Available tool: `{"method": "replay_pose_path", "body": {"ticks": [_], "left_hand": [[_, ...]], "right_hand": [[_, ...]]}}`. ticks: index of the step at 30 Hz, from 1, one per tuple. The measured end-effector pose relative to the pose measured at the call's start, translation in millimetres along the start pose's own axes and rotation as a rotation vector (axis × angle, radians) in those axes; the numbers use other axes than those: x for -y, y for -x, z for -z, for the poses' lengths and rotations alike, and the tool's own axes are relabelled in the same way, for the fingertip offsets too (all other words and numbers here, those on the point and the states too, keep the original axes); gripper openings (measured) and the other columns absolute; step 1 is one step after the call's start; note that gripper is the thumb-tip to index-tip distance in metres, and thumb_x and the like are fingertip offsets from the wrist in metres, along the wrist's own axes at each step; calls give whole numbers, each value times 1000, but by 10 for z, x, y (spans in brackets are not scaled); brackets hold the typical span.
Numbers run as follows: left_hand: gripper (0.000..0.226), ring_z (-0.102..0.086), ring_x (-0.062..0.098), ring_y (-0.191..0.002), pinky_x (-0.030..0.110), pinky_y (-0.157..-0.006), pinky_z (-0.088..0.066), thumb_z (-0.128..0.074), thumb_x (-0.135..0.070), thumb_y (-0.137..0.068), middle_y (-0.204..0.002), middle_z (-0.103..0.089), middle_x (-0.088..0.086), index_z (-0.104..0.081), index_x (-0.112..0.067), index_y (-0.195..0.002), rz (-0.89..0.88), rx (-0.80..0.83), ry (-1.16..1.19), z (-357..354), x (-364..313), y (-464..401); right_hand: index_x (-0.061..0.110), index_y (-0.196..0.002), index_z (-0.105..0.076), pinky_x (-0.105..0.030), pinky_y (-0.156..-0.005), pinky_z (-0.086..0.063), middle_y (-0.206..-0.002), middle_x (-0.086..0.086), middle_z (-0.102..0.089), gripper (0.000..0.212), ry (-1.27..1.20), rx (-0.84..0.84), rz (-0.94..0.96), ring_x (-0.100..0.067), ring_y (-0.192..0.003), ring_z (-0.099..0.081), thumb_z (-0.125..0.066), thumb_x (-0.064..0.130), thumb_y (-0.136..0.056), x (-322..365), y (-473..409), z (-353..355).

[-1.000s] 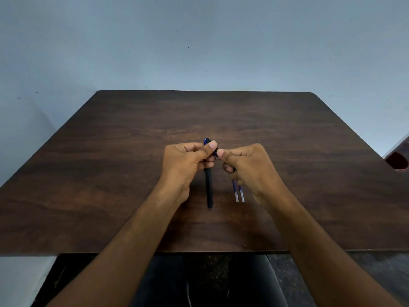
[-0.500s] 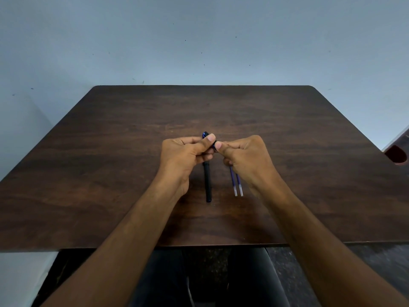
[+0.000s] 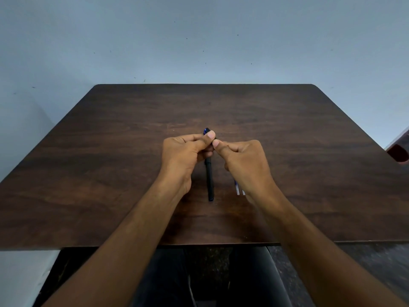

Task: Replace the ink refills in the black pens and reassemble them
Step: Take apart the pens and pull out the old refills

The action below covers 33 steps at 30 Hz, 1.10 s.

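Note:
Both hands meet over the middle of the dark wooden table [image 3: 110, 165]. My left hand [image 3: 183, 156] grips a black pen with a blue end [image 3: 206, 130] that pokes out above the thumb. My right hand [image 3: 243, 165] pinches the same pen's near part between thumb and curled fingers; the join is hidden by the fingers. A second black pen [image 3: 209, 180] lies on the table below the hands, pointing towards me. Two blue ink refills [image 3: 238, 189] lie to its right, mostly covered by my right wrist.
The table's front edge [image 3: 199, 244] runs just below my forearms, with my dark-clothed legs beneath it. A reddish-brown object [image 3: 398, 152] shows at the far right edge. A pale blue wall stands behind the table.
The view has tilted down a little, so the table sits lower in frame. My right hand has shifted over the refills and covers more of them. Both hands keep their grip on the pen.

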<state>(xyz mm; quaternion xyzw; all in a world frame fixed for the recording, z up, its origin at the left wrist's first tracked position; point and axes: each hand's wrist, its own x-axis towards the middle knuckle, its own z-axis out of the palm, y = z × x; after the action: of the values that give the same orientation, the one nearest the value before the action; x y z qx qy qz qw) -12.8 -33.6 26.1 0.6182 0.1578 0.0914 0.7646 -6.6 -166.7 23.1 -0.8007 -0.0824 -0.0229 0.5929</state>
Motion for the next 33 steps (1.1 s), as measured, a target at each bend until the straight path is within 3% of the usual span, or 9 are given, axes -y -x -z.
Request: {"method": "replay_pose_path", "body": {"ticks": [2,5,8,10,13,16,21,25,33], "left_hand": [[19,-70,19,-75,30,-75,-59,-77,-19,-83,-84,-77,14,-78,-1,-88,-3,-8,11,-11,9,-9],[21,-66,17,-67,31,-74,-60,-76,-19,-85,-78,-74,13,-76,1,-90,-6,-46,75,-3,-2,-40],[24,-61,14,-62,25,-66,-56,-77,-18,-84,-78,-71,10,-75,4,-94,-17,-81,119,21,-13,-103],[22,-61,11,-60,23,-64,-56,-78,-18,-82,-76,-72,8,-75,2,-92,-18,-93,102,28,-5,-143],[18,-61,10,-58,23,-61,-55,-81,-19,-79,-70,-74,5,-76,-2,-86,-13,-87,-2,-19,31,-197],[20,-61,9,-53,21,-53,-53,-84,-21,-75,-67,-75,5,-76,-3,-81,9,-19,-158,-126,68,-222],[24,-58,8,-47,18,-43,-45,-87,-23,-72,-62,-72,6,-74,-3,-73,16,131,-391,-425,124,-247],[20,-57,9,-47,23,-47,-45,-85,-23,-75,-66,-74,7,-75,-7,-69,-7,169,-524,-678,138,-290],[26,-60,16,-57,30,-61,-52,-83,-25,-78,-74,-76,12,-75,-1,-74,55,254,-813,-991,187,-385]], "right_hand": [[26,-84,-83,-11,-41,-34,-35,12,-44,28,25,2,-27,-3,-33,-40,-66,44,-95,15,10,19],[1,-64,-67,-24,-47,-33,-50,-5,-39,55,78,33,-117,-18,-44,-32,-70,49,-91,22,-2,85],[8,-62,-58,-23,-43,-31,-50,-3,-39,41,101,77,-260,-16,-42,-31,-71,36,-90,38,-12,197],[2,-67,-66,-19,-36,-29,-47,1,-46,35,90,59,-318,-10,-36,-35,-64,28,-89,50,-41,282],[-8,-73,-68,-23,-40,-33,-52,-6,-57,40,71,-14,-320,-17,-41,-42,-54,27,-87,59,-103,415],[-7,-83,-72,-30,-45,-42,-57,-9,-62,35,18,-51,-322,-21,-47,-49,-51,20,-90,57,-115,542],[1,-82,-74,-31,-45,-53,-61,-8,-65,23,-55,-103,-282,-16,-49,-55,-58,8,-97,7,-90,763],[0,-82,-72,-36,-53,-63,-71,-15,-70,18,-95,-118,-314,-18,-54,-63,-64,5,-97,-47,-105,902],[-4,-75,-75,-40,-53,-62,-75,-22,-69,14,-171,-176,-368,-23,-52,-70,-79,4,-85,-213,-104,1042]]}}
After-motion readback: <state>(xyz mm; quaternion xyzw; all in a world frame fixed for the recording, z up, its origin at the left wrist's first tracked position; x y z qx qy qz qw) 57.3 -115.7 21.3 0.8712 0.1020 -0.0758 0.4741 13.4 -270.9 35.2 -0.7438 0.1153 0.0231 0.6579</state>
